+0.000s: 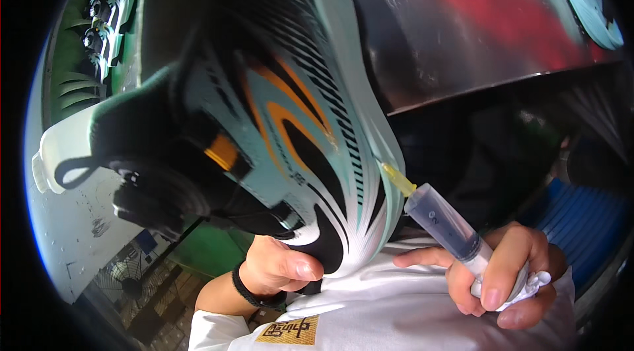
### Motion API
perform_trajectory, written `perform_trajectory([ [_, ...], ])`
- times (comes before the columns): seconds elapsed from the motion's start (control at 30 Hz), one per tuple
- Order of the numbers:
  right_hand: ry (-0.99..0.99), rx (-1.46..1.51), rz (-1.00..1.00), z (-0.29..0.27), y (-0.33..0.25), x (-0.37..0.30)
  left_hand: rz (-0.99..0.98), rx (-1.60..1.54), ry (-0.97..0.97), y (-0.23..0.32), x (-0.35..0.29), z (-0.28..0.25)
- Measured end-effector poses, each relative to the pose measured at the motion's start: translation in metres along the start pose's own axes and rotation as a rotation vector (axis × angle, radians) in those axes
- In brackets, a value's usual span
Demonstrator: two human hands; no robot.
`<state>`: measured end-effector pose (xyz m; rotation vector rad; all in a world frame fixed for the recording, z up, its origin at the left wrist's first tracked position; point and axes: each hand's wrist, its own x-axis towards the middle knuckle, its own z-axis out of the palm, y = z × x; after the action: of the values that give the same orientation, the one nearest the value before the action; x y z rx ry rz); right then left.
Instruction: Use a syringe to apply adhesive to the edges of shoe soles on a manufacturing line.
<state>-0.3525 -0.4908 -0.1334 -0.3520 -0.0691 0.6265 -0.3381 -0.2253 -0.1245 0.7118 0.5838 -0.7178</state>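
Note:
A teal, black and white sports shoe (370, 87) with orange streaks fills the middle of the view, lying on its side with its sole edge toward the right. My left hand (287, 265) grips its lower end, thumb on the black and white part; the other fingers are mostly hidden behind it. In my right hand (502, 278) is a clear plastic syringe (442, 219) with a yellow-hubbed needle. The needle tip is at the seam between the upper and the pale sole. Some crumpled white tissue or cloth (531, 285) is bunched in the same hand, round the plunger end.
A dark glossy sheet or tabletop (422, 40) with a red patch lies beyond the shoe. Another teal shoe part (588, 7) shows at upper right. More shoes (105, 34) stand on a green surface at far left, near a white bottle (66, 146). A fan (129, 278) is below.

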Motion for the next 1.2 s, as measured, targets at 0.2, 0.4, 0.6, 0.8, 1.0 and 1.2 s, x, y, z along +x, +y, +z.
perform_trajectory([
  [0.2,0.091,-0.055,0.023,0.020,0.006,-0.029,-0.041,0.028,0.042,-0.007,0.001,0.017],
  [0.4,0.068,-0.143,0.059,0.026,-0.002,-0.043,0.010,0.028,-0.067,-0.017,0.015,0.032],
  [0.6,0.051,-0.388,-0.175,0.031,-0.002,-0.054,-0.137,0.011,-0.247,-0.018,0.039,0.052],
  [0.8,0.060,-0.332,-0.394,0.026,0.009,-0.058,-0.028,-0.079,-0.302,-0.028,0.059,0.079],
  [1.0,-0.030,-0.334,-0.360,0.018,0.003,-0.058,-0.068,-0.217,-0.405,-0.029,0.076,0.100],
  [1.2,0.134,-0.278,-0.381,0.033,-0.004,-0.047,-0.045,-0.255,-0.470,-0.032,0.091,0.115],
])
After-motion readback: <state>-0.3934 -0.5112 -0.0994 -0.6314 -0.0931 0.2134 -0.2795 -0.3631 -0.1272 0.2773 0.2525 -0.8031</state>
